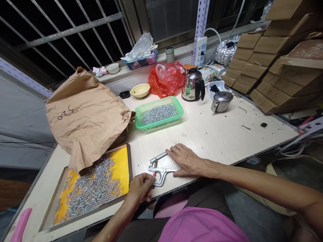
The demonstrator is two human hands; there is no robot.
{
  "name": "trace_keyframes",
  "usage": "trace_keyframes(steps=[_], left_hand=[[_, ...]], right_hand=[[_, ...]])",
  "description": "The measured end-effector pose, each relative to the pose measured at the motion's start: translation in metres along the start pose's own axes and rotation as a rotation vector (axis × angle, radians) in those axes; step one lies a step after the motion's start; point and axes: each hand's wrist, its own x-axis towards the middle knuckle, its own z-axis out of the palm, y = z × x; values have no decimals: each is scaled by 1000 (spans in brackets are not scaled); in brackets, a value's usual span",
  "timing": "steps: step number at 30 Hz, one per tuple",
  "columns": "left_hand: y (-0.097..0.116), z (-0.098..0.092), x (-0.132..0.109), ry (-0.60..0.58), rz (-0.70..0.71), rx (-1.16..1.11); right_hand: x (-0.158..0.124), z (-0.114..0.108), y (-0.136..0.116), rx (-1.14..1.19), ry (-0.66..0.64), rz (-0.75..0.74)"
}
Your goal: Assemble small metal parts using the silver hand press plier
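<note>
My right hand (186, 161) is closed around the two handles of silver snap-fastener pliers (161, 171) lying near the table's front edge. The pliers have a spring and a small red tip at the jaw, and their head points left. At that jaw, my left hand (141, 186) is closed, thumb and fingertips pressed together; whatever they pinch is too small to make out. Left of it, a shallow tray (130, 164) with a yellow bottom holds many small silver metal pins (98, 185). Beyond the pliers stands a green plastic basket (180, 107) with similar small metal pieces.
A large brown paper sack (88, 111) leans over the tray's back edge. Farther back are a yellow bowl (140, 90), a red plastic bag (164, 80), a steel kettle (193, 85) and a lidded steel cup (222, 101). Cardboard boxes (267, 60) are stacked at the right.
</note>
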Motion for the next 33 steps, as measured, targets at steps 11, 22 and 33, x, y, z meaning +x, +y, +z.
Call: trace_keyframes(steps=[11,22,33], left_hand=[[2,-1,-12,4,-28,-77],[29,19,2,285,865,643],[58,26,20,124,853,972]], right_hand=[[-5,7,-5,82,41,15],[-7,18,-6,82,87,-33],[0,-9,-5,-34,-102,110]])
